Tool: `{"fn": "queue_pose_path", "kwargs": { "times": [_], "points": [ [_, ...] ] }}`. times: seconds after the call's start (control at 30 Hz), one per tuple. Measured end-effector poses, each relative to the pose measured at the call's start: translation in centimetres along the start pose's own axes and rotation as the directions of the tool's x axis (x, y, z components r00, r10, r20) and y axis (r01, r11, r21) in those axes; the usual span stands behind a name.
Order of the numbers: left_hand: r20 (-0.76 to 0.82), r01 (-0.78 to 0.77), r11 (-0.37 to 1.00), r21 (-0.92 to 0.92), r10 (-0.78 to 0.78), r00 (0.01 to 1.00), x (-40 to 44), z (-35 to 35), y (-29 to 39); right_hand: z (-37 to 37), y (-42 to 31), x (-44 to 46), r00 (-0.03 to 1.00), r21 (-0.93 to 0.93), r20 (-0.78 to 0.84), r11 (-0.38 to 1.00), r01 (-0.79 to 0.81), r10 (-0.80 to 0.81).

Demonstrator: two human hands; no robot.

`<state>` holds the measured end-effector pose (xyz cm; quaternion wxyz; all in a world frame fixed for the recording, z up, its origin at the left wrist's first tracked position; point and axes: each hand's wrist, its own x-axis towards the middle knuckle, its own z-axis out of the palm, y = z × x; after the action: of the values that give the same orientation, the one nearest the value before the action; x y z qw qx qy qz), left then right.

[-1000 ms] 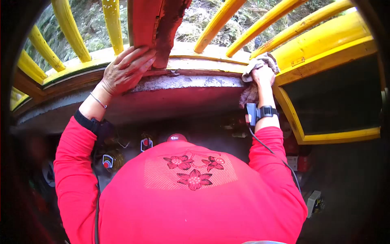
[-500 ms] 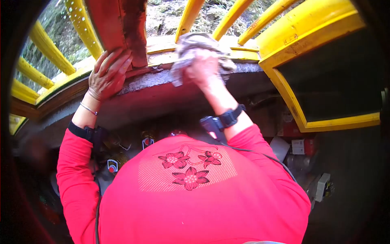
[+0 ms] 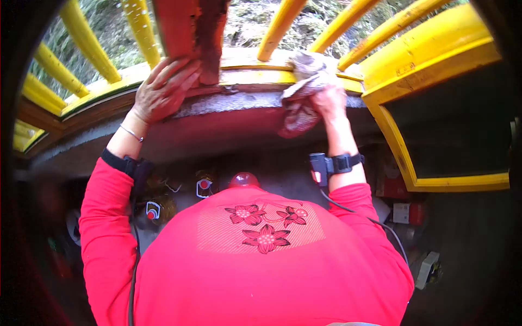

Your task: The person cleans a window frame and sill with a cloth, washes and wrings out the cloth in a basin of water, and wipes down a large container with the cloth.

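Against the foot of the red wooden post (image 3: 182, 32), my left hand (image 3: 163, 92) lies with its fingers stretched over the wood. My right hand (image 3: 330, 101) grips a crumpled, patterned cloth (image 3: 305, 89) at the right part of the window sill (image 3: 255, 75). Part of the cloth rests on the yellow sill and part hangs over its inner edge. The fingertips of the right hand are partly hidden by the cloth.
Yellow bars (image 3: 281, 30) rise from the sill on both sides of the post. A yellow-framed window sash (image 3: 394, 146) swings inward at the right. Below the sill stand bottles with red caps (image 3: 151, 215) and boxes (image 3: 401, 213).
My right hand has moved the cloth to the right along the sill, toward the sash. My left hand stays on the post while the whole view has shifted slightly.
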<state>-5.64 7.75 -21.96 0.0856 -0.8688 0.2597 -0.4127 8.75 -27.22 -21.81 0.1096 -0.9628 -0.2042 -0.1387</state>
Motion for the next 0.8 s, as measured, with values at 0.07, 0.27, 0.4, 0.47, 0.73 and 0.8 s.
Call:
{"fn": "queue_pose_path", "kwargs": {
  "times": [0.07,0.27,0.4,0.47,0.73,0.8],
  "points": [
    [-0.023,-0.003,1.0,0.007,0.003,1.0,0.2,-0.1,0.2,-0.5,1.4,0.7,0.934,0.169,-0.282,0.947,0.272,-0.218],
    [-0.041,-0.024,0.999,0.034,0.025,0.999,0.0,0.3,0.1,1.1,-5.7,-0.4,0.923,-0.154,-0.256,0.954,0.256,-0.289],
    [-0.014,-0.023,0.999,0.027,0.023,1.0,-0.2,0.4,0.2,2.1,-12.6,-1.0,0.876,0.027,-0.296,0.913,0.407,-0.381],
    [-0.024,-0.028,0.999,0.015,0.028,0.999,-0.4,0.8,0.1,2.4,-14.0,-1.2,0.847,0.136,-0.297,0.858,0.495,-0.441],
    [-0.046,-0.021,0.999,0.025,0.022,0.999,-0.4,0.8,0.1,0.2,-14.4,-0.7,0.947,0.536,0.114,0.821,0.194,-0.299],
    [-0.04,-0.017,1.0,0.009,0.017,0.999,-0.2,0.7,0.1,0.3,-15.2,-1.0,0.936,0.256,0.042,0.909,0.329,-0.351]
  ]
}}
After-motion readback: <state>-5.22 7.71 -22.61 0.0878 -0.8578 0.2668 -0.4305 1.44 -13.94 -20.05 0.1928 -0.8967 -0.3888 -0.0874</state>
